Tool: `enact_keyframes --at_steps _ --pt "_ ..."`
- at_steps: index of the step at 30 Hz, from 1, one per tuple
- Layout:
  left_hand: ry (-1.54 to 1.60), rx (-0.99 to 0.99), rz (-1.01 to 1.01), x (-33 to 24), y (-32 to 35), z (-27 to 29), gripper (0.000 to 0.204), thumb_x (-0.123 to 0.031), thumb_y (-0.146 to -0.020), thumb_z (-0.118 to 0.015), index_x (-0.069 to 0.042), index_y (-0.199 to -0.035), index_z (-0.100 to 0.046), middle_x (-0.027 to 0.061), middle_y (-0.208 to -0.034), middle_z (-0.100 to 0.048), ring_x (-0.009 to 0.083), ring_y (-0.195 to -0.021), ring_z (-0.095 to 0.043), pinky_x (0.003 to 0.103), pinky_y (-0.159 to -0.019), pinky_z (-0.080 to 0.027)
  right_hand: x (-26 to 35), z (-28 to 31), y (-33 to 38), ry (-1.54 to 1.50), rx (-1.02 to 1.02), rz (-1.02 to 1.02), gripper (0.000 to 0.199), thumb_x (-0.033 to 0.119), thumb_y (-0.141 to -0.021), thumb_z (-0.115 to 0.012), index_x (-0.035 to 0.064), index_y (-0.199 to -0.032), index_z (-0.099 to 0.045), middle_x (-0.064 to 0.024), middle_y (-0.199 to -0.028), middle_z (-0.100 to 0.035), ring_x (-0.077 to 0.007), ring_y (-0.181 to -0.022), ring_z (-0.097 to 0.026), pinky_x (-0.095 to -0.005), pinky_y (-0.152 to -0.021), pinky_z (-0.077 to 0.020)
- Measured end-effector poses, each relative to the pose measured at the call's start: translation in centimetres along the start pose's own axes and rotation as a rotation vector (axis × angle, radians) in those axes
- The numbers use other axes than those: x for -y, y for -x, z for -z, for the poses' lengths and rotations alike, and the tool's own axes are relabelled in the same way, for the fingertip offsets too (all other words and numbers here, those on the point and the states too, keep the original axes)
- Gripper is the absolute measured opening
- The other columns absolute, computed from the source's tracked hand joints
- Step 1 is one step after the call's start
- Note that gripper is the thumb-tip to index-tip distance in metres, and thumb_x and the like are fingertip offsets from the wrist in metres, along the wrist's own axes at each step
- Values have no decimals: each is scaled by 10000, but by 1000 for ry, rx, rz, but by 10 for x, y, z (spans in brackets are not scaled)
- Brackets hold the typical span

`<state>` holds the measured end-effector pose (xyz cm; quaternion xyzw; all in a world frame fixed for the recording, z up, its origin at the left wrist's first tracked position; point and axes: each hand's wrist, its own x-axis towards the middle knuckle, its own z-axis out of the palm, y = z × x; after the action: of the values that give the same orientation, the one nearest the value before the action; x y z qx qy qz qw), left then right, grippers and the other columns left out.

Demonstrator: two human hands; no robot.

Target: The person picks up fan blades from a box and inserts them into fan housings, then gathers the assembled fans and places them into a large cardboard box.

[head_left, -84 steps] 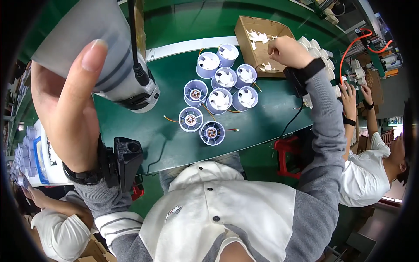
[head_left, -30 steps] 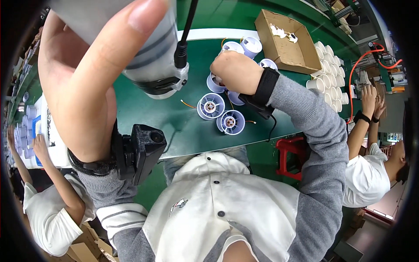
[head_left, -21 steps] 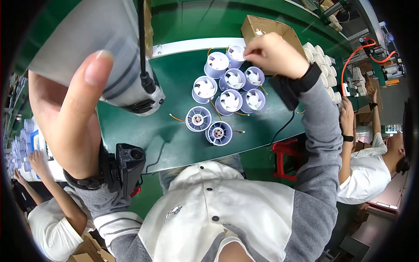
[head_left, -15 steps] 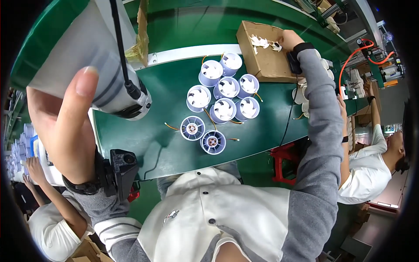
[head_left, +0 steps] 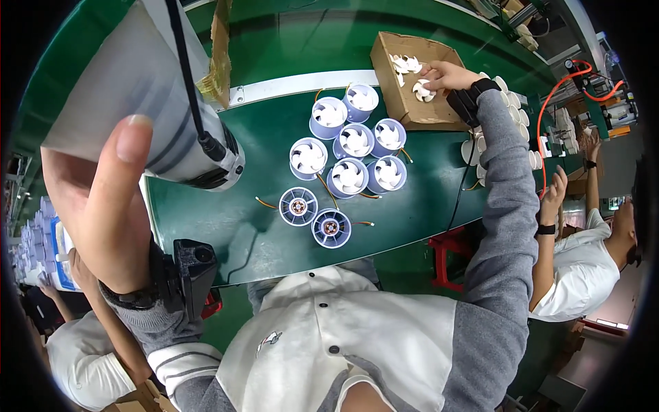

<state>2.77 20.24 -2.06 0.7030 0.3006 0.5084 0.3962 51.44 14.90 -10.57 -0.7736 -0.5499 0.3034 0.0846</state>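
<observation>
My left hand [head_left: 103, 199] is raised at the left, its thumb across a large grey-white cylinder [head_left: 161, 117] with a dark end and black cable. The fingers behind the cylinder are hidden; the hand appears closed round it. My right hand [head_left: 449, 75] reaches over a cardboard box [head_left: 436, 113], its fingers closed on a white fan impeller [head_left: 423, 90]. More white impellers [head_left: 405, 64] lie in the box. Between my hands, several pale purple round fan housings [head_left: 347, 177] with white impellers stand on the green table. Two housings [head_left: 298, 206] nearer me show bare hubs and spokes.
White cup-like parts [head_left: 511, 103] stand in rows right of the box. A black cable [head_left: 458, 199] runs over the table's right side. A red stool [head_left: 446, 261] is below the table edge. Co-workers sit at right [head_left: 576, 275] and left [head_left: 89, 364].
My right hand has drawn left and slightly nearer within the box, bringing the impeller along. The left hand stays at the cylinder. The co-workers' hands have moved.
</observation>
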Motion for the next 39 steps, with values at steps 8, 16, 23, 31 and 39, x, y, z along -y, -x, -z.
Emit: enact_keyframes --at_steps 8,16,23,31,39 --pt "23 -30 3 -6 4 3 567 -203 -739 -618 33 -1173 -341 179 -1147 -431 274 -1102 -409 376 -958 -285 5 -9 2 537 -23 -32 263 134 -562 -719 38 -763 -580 -107 -726 -588 -226 -696 -562 -304 -604 -443" --pt "109 -50 53 -8 14 5 516 -162 -752 -605 38 -1157 -355 177 -1137 -434 262 -1089 -410 365 -955 -276 -9 -14 -7 583 -89 -10 186 122 -542 -684 43 -685 -594 -136 -705 -601 -270 -700 -585 -333 -614 -462" --pt "168 -36 18 -20 21 -3 502 -146 -752 -608 39 -1148 -363 169 -1128 -439 246 -1063 -423 353 -945 -280 9 -12 5 736 -184 -136 214 114 -558 -664 40 -752 -612 -143 -735 -603 -283 -741 -587 -322 -643 -469" --pt "163 -38 41 -17 25 4 503 -161 -753 -610 35 -1147 -367 164 -1116 -450 239 -1053 -432 340 -934 -292 109 -63 107 -749 -227 551 433 316 -713 -615 57 -1042 -505 -78 -905 -545 -178 -761 -514 -305 -687 -413" --pt "126 3 1 -9 22 4 465 -178 -773 -592 28 -1135 -385 143 -1113 -462 231 -1042 -447 333 -930 -297 152 -141 180 -1680 181 571 393 344 -748 -548 76 -1031 -500 -16 -816 -426 -131 -718 -364 -234 -562 -283"
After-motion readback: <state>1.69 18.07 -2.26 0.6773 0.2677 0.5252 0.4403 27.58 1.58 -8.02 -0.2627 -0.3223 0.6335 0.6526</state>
